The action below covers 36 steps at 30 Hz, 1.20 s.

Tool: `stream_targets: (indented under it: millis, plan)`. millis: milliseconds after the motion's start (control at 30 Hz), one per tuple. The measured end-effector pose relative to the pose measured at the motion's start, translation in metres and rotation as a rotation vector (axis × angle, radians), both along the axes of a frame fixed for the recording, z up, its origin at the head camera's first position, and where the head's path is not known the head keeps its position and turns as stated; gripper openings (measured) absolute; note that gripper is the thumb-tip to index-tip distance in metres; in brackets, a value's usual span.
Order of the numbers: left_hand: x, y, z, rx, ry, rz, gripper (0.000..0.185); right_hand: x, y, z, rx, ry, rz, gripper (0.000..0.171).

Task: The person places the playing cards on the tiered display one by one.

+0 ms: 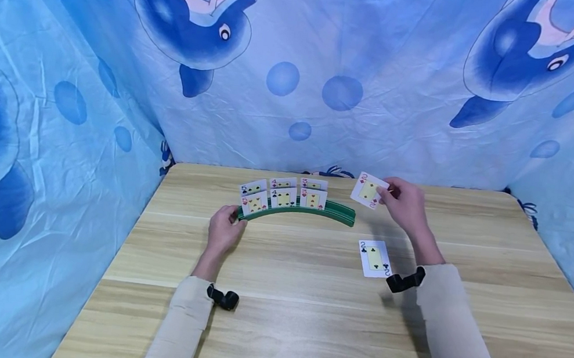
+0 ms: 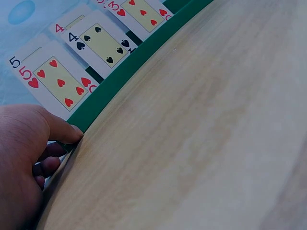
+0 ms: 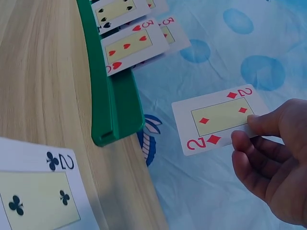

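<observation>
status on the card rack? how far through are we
Done: six cards stand in two rows in the curved green card holder, filling its left and middle. In hand: the right hand pinches the two of diamonds card above the bare right end, and the left hand grips the holder's left end. Left: the two of clubs card lies flat on the wooden table.

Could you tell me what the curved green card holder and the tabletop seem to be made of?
The card holder looks like moulded plastic: uniform matte green with smooth rounded edges. The tabletop looks like pale wood or wood-grain laminate, with plank-like streaks and a slight sheen; which one cannot be told.
</observation>
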<state>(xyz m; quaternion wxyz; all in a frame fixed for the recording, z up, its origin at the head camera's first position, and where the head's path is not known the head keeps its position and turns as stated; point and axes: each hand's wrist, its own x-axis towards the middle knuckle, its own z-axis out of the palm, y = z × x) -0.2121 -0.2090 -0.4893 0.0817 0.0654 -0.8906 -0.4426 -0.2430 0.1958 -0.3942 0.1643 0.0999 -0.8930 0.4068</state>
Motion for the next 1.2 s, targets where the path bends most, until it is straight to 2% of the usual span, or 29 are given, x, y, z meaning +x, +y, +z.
stream_targets:
  millis: [667,1200]
  plan:
    - [0.001,0.001,0.001,-0.011,-0.008,0.003,0.044,-0.009,-0.029,-0.005,-0.026,-0.055,0.101,0.024]
    - [0.000,0.000,0.000,-0.013,-0.018,0.004,0.044,-0.013,-0.036,-0.013,0.029,-0.091,0.106,0.028]
